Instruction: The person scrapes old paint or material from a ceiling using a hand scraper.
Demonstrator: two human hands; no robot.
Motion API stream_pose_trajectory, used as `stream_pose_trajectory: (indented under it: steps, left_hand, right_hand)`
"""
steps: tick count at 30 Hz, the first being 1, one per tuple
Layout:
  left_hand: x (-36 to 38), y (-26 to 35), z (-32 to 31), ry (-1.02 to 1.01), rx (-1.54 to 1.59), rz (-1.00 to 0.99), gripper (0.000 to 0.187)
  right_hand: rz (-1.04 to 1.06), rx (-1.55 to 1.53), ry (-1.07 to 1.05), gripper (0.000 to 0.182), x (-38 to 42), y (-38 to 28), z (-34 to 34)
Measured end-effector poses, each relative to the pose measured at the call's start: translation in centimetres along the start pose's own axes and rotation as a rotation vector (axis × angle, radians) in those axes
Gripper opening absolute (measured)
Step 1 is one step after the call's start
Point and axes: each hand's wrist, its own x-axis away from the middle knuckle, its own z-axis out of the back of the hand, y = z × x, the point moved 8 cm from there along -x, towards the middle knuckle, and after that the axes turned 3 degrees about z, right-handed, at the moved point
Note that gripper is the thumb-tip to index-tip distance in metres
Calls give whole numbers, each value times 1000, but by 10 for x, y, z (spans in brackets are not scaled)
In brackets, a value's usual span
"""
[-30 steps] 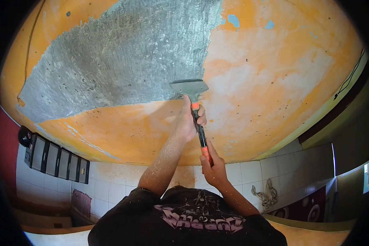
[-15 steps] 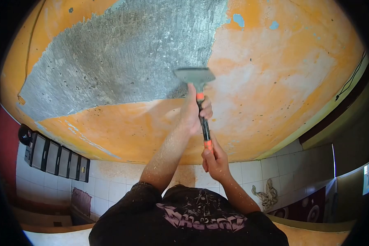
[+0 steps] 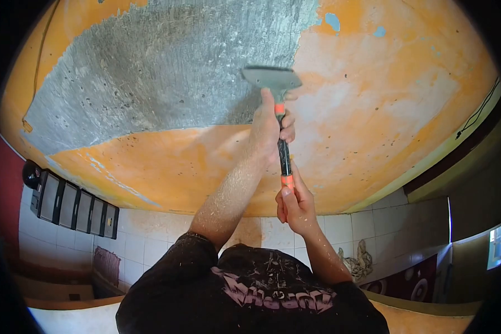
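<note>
A long-handled scraper [image 3: 284,150] with a wide grey-green blade rises in front of the wall, its blade over the bare grey patch [image 3: 167,72] near the border with the orange paint [image 3: 362,122]. My left hand [image 3: 270,128] wraps the upper part of the black handle, thumb pointing up toward the blade. Lower down, my right hand [image 3: 296,209] grips the orange end of the handle. Pale flakes dot both forearms. Whether the blade touches the wall is hard to tell.
A black and grey drawer unit [image 3: 78,203] stands at the lower left. Crumpled cloth [image 3: 359,261] lies on the white tiled floor [image 3: 337,231] at the right. Cables hang on the wall at both sides. A patterned dark red mat [image 3: 417,284] is at the lower right.
The scraper and both hands have moved up and slightly right along the wall. Both hands keep their hold on the handle. The camera view has shifted slightly.
</note>
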Motion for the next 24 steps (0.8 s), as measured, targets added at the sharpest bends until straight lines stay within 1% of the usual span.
stream_pose_trajectory:
  steps: [3, 6, 7, 9, 10, 11, 12, 15, 17, 18, 19, 21, 22, 24]
  left_hand:
    - [9, -38, 31, 21, 87, 131, 62]
    - [10, -40, 37, 96, 77, 76, 60]
    - [5, -29, 27, 53, 51, 34, 60]
    - [-7, -2, 3, -17, 7, -42, 60]
    - [-5, 2, -3, -15, 6, -45, 60]
    - [-5, 7, -9, -19, 3, -53, 60]
    - [-6, 12, -14, -28, -2, -65, 61]
    - [1, -29, 23, 13, 84, 67, 61]
    - [1, -48, 36, 40, 86, 98, 60]
    - [1, -52, 42, 61, 86, 115, 60]
    - [-5, -24, 20, 42, 63, 64, 59]
    - [-2, -5, 3, 14, -9, -10, 58]
    - [-1, 2, -2, -7, -47, -57, 58]
    - [-3, -15, 17, 17, 38, 3, 59]
  right_hand:
    - [-25, 14, -37, 61, 18, 30, -1]
    - [-46, 0, -28, 61, 20, 40, 0]
    - [44, 71, -48, 60, 12, 27, 2]
    - [57, 19, -24, 60, -4, -3, 1]
    - [71, -5, -13, 59, -7, -15, 0]
    - [53, -39, 0, 59, -7, -15, 0]
    - [46, -10, -14, 59, -6, -11, 0]
    - [20, 44, -33, 59, 11, 17, 5]
    - [-21, 23, -23, 59, 20, 34, 1]
    - [21, 28, -33, 59, 10, 25, 3]
    - [36, 22, -36, 59, 3, 16, 3]
    - [55, -10, -40, 59, -4, -5, 0]
    - [47, 11, -38, 59, -2, -1, 1]
    - [43, 56, -37, 59, 2, 13, 8]
